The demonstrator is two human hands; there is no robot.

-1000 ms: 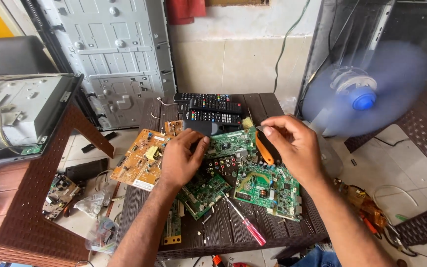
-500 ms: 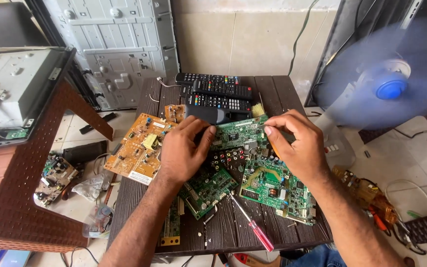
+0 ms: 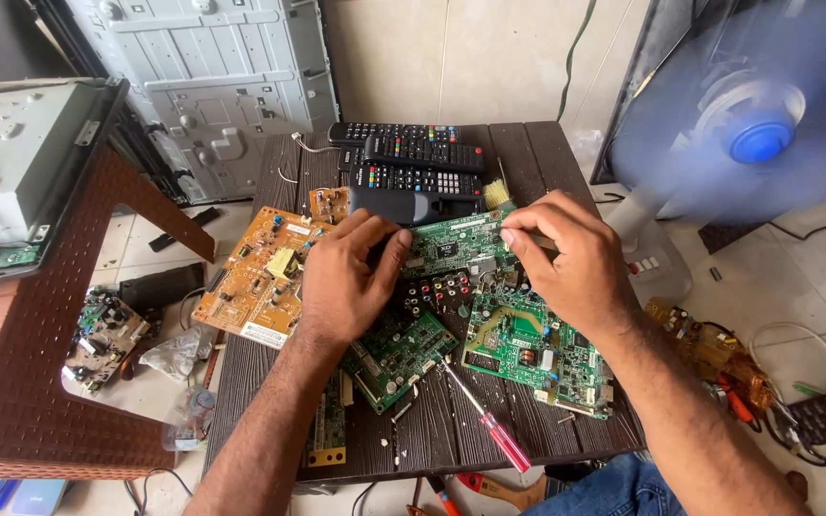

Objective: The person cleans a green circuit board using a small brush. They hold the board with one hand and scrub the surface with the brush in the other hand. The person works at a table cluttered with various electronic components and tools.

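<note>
Here, two bare hands work over a dark slatted wooden table (image 3: 547, 153). The left hand (image 3: 346, 277) and the right hand (image 3: 566, 258) both pinch the same long green circuit board (image 3: 451, 247), one at each end; the fingers of each are closed on its edges. That board sits at the table's middle, raised over the others, with its long axis running left to right and its component side facing up.

Green boards number at least four: the held one, a large one (image 3: 532, 349) near and right, a smaller one (image 3: 399, 354) near the centre, and a narrow strip (image 3: 327, 430) at the near left edge. One orange circuit board (image 3: 260, 277) lies to the left, with a small orange piece (image 3: 330, 203) just beyond it. Three or four black remote controls (image 3: 423, 162) are stacked at the far side. One red-handled screwdriver (image 3: 489, 420) lies near, pointing diagonally.

Around the table: a tiled floor, a grey metal television back panel (image 3: 212, 86) leaning far left, a brown woven table (image 3: 40, 382) left, and a spinning blue fan (image 3: 748, 124) far right.
</note>
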